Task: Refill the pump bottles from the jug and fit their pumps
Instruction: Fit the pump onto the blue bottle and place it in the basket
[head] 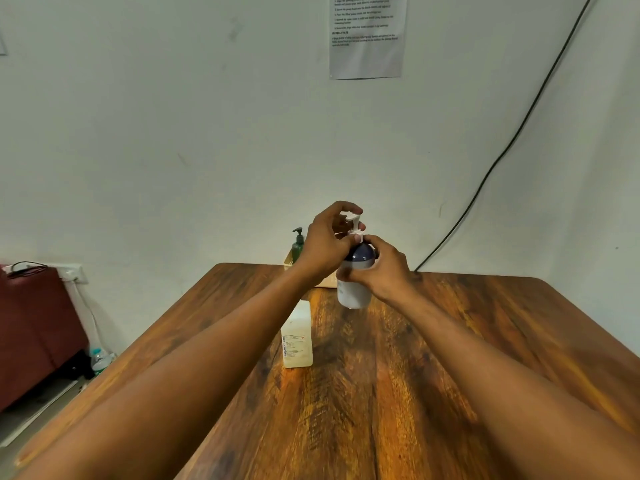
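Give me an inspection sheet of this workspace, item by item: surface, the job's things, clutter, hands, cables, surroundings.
Surface: wooden table, bare grain showing.
Job's things: white bottle with dark shoulder held up above the table, white pump seated in its neck; pale labelled jug standing upright on the table; green pump bottle in a box at the far edge.
Clutter: nothing seen.
Hands: left hand has its grip on the pump; right hand has its grip round the bottle's shoulder.
Cables: black cable running down the wall behind the table.
Surroundings: printed sheet on the wall; dark red seat and water bottle at left.
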